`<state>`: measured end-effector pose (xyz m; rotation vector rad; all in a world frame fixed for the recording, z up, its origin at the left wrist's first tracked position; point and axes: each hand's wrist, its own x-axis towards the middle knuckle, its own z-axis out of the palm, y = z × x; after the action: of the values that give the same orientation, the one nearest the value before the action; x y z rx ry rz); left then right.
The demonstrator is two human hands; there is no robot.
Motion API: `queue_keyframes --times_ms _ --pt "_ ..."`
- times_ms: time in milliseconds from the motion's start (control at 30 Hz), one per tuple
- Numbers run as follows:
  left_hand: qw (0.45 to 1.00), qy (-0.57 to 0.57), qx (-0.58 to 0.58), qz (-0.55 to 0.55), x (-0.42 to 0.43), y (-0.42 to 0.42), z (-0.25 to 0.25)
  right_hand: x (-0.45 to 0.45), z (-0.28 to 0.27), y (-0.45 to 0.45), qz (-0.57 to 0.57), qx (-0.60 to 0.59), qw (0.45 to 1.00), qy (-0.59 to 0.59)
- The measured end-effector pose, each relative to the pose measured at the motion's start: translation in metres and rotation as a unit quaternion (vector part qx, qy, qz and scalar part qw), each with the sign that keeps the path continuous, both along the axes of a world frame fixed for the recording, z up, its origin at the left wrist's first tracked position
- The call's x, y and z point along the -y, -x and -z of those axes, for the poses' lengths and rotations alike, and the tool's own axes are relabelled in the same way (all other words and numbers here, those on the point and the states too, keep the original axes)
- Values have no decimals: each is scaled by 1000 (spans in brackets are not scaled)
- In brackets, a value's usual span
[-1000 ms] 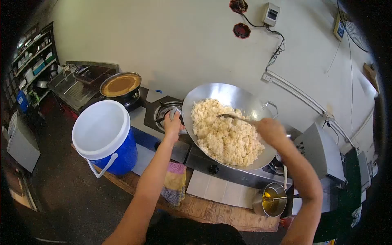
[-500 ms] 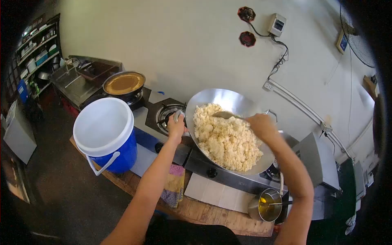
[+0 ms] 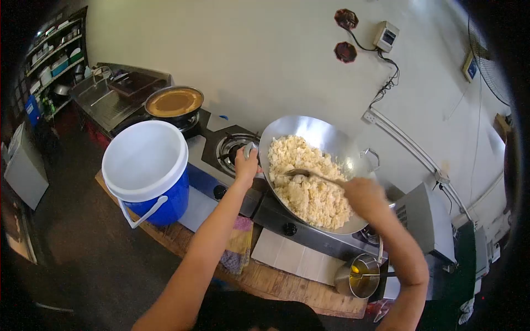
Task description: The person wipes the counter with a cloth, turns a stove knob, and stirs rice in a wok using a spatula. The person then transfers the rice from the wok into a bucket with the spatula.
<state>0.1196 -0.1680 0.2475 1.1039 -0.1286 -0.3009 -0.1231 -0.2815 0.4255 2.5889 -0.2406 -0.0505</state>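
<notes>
A large metal wok (image 3: 312,126) stands on the stove, heaped with pale cooked rice (image 3: 309,198). My left hand (image 3: 247,164) is closed around the wok's left handle (image 3: 250,149). Over the rice, my right hand (image 3: 365,197) grips a long metal spoon (image 3: 323,177), its bowl resting in the middle of the heap. The right hand is slightly smeared by motion.
Left of the wok stands an open blue-and-white cooler bucket (image 3: 144,160). Behind it, a pan (image 3: 175,102) with brown contents sits on a burner. A small pot (image 3: 363,281) with yellow liquid stands front right; a cloth (image 3: 237,248) hangs on the wooden edge.
My right hand and the spoon have moved down toward the near side, and the spoon's bowl now lies lower in the rice. My left hand stays on the handle. The view has shifted slightly.
</notes>
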Motion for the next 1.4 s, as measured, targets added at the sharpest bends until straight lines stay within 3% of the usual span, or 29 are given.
queue_keyframes --times_ms 100,267,300,367,567,667,867,1033,1133,1167,1200,1267,1300,1367,1400 --pt "1000 2 12 9 0 -1 0 -17 -46 0 32 21 999 9" --pt "1000 -23 18 -11 2 -2 3 -18 69 -26 81 8 995 57" --pt "999 -29 13 -12 2 -3 0 -20 67 -12 47 18 998 25" --pt "1000 -14 13 -10 0 -1 1 -26 50 25 -19 32 998 -43" --pt "1000 8 -15 -6 3 2 -3 -32 -20 93 126 -10 990 -65" --pt "998 24 -49 30 -1 1 -7 -28 -30 106 207 18 978 -10" --pt "987 99 -92 82 -3 -3 -3 61 105 20 216 45 975 -33" --pt "990 88 -74 87 -1 -6 -5 103 114 -59 193 30 979 -64" --pt "988 97 -79 88 -4 0 1 127 126 -52 131 105 981 -97" --pt "988 96 -87 84 -5 2 -1 138 118 -36 113 71 979 -153" --pt "988 97 -96 78 -5 3 -3 149 101 -14 92 36 973 -207" --pt "988 97 -102 62 -2 3 -5 128 54 14 245 51 900 -358" --pt "989 95 -104 55 -1 4 -5 112 34 24 407 103 792 -444" --pt "990 83 -98 60 -1 5 -6 170 50 42 190 125 933 -279" --pt "991 75 -96 61 -1 5 -6 192 55 47 74 130 971 -187"
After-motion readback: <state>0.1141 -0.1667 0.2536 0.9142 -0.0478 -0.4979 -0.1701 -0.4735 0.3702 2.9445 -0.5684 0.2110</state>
